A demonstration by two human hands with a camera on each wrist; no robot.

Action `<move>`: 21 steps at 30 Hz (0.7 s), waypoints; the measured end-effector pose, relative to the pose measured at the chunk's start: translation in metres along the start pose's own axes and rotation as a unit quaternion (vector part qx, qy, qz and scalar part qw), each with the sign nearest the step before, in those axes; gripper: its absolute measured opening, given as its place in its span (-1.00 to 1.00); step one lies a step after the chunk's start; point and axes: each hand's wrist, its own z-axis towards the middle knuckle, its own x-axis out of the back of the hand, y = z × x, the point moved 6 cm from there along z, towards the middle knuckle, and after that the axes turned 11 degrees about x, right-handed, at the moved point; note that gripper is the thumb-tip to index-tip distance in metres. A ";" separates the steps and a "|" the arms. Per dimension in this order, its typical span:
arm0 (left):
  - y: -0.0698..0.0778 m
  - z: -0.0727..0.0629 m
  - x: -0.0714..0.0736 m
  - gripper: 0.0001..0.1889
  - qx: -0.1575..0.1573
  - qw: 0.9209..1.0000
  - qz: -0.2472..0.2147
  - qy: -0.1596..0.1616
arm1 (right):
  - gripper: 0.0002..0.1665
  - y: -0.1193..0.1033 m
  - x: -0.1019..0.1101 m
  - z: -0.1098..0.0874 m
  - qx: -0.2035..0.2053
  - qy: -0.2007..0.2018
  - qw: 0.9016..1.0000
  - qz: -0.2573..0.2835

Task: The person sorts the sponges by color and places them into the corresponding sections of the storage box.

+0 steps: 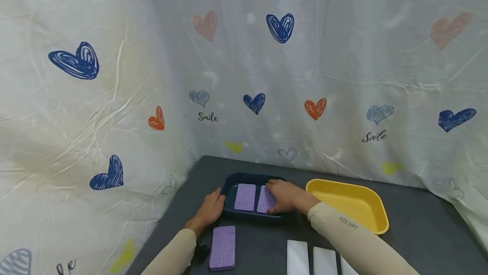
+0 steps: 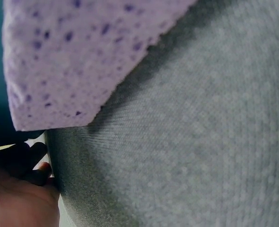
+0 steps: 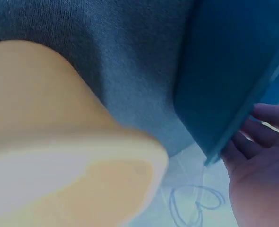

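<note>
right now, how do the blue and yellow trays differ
The blue tray is dark and holds two purple sponges; the yellow tray is bright and shows none. The right sleeve partly hides the yellow tray; the left hand is at the blue tray. Both have rounded corners.

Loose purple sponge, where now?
Head view, bottom, left of centre: the loose sponge lies on the table, nearer than the blue tray, right of the left sleeve.

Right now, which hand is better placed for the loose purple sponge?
Likely the left hand: at the blue tray, it's nearer the loose sponge, while the right hand is on another sponge inside.
</note>
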 end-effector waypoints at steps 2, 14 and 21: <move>-0.001 0.000 0.000 -0.63 -0.002 1.000 -0.001 0.000 | 0.07 -0.001 0.006 -0.003 -0.005 0.000 1.000 0.012; -0.001 0.000 -0.002 -0.56 -0.004 1.000 -0.004 -0.003 | 0.10 -0.027 0.035 -0.013 0.025 0.019 0.999 0.037; -0.001 0.001 -0.001 -0.60 -0.015 1.000 0.003 0.004 | 0.12 -0.058 0.043 -0.012 0.072 0.020 0.997 0.020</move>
